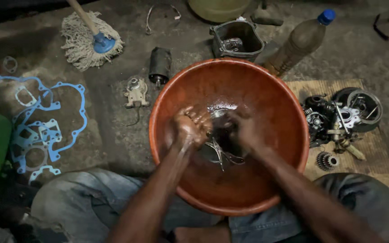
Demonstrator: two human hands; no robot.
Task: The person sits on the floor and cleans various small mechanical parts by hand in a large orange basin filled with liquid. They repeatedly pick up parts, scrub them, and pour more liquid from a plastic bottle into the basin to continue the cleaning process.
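A big orange-brown basin [289, 103] sits between my knees with dark liquid in its bottom. Both my hands are down inside it. My left hand [189, 128] is wet and curled into a fist on a dark metal part [223, 135] that lies in the liquid. My right hand [245, 130] grips the same part from the other side. Thin metal pieces [219, 150] stick out beneath my hands. The part's shape is mostly hidden by my fingers.
Engine parts and gears [338, 119] lie on cardboard to the right. A plastic bottle [300, 41] and a dark casing [236, 39] stand behind the basin. A small motor [160, 65], a mop [92, 38] and blue gaskets [41, 126] lie left.
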